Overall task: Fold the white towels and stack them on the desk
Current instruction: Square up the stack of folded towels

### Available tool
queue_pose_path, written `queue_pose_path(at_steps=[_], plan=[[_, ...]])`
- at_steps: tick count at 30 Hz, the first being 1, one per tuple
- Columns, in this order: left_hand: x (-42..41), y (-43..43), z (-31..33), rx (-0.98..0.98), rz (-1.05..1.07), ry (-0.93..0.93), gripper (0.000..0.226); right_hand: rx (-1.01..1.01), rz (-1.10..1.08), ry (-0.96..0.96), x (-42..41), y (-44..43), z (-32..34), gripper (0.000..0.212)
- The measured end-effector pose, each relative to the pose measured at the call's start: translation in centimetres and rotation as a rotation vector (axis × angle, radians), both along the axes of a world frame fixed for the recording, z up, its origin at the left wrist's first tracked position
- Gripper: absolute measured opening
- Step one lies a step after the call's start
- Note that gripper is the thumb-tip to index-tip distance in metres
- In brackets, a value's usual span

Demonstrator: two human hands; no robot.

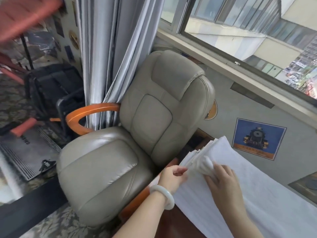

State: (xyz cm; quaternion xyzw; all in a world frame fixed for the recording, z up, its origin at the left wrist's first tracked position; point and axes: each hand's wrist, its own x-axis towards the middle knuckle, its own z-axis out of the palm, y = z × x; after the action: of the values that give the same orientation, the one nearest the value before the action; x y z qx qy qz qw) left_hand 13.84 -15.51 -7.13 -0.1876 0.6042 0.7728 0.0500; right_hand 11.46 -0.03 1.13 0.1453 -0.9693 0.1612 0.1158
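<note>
A white towel (267, 191) lies spread over the dark wooden desk (171, 225) at the lower right, its far end doubled into several layers. My left hand (171, 177), with a pale bangle on the wrist, pinches the towel's bunched near corner between thumb and fingers. My right hand (223, 182) presses flat on the towel just beside that corner, fingers spread. The bunched corner (202, 164) stands up between the two hands.
A grey leather armchair (137, 134) with orange wooden armrests stands left of the desk. Grey curtains (109, 54) hang behind it, and a window (248, 31) runs along the right wall. A black bag (51, 86) sits on the patterned carpet at the left.
</note>
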Motion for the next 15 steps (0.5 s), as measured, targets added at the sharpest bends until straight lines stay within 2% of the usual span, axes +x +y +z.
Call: queue_pose_path(at_steps=[2, 5, 7, 13, 15], plan=[[0.3, 0.1, -0.2, 0.039, 0.028, -0.016, 0.027, 0.099, 0.035, -0.003, 0.9, -0.5, -1.4, 0.048], [0.7, 0.0, -0.5, 0.099, 0.042, -0.026, 0.026, 0.266, -0.033, 0.017, 1.4, -1.3, -2.4, 0.064], [0.9, 0.0, -0.5, 0.133, 0.041, -0.019, 0.023, 0.289, -0.069, 0.035, 1.1, -1.5, -2.5, 0.068], [1.0, -0.1, 0.2, 0.152, 0.077, 0.004, 0.02, 0.116, -0.074, 0.016, -0.5, -1.3, -0.4, 0.034], [0.9, 0.0, 0.5, 0.172, 0.076, 0.013, 0.018, 0.112, -0.049, 0.04, -0.5, -1.2, 0.1, 0.029]])
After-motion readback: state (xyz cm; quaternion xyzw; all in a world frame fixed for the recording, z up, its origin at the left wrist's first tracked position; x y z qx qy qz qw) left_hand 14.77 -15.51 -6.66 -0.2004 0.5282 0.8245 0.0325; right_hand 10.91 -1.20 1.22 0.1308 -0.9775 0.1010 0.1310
